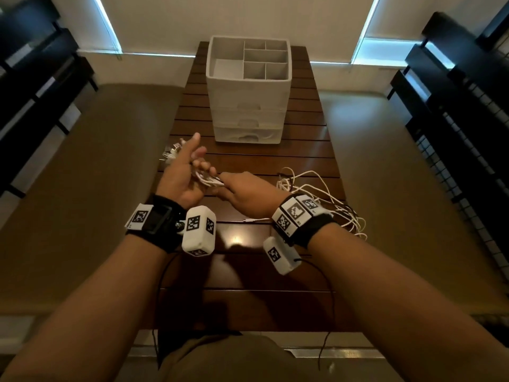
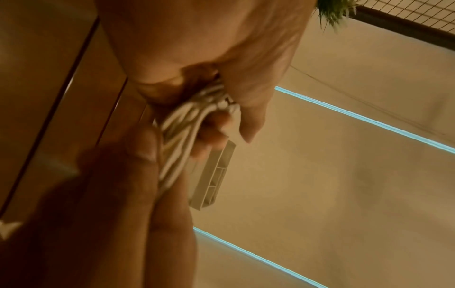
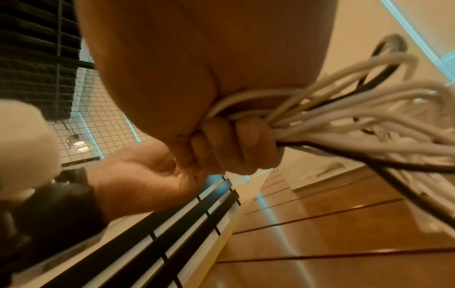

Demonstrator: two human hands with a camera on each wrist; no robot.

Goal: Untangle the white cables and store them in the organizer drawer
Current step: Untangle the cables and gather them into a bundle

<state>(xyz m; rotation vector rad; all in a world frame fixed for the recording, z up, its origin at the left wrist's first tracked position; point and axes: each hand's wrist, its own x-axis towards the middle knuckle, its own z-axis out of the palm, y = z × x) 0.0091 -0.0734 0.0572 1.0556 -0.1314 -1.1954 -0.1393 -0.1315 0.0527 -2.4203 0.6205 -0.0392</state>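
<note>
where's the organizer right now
In the head view the white organizer stands at the far end of the wooden table, centred, drawers shut, beyond both hands and the cable tangle.

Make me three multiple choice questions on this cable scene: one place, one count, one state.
1. Where does the loose cable tangle lie?
A. On the table by the right wrist
B. In the organizer's top tray
C. On the floor

2. How many drawer fronts does the organizer show?
A. One
B. Three
C. Five

3. The drawers are:
A. All closed
B. One pulled out
C. Removed

Answers: A, it lies on the slats beside the right hand; B, three stacked fronts; A, all sit flush.
</note>
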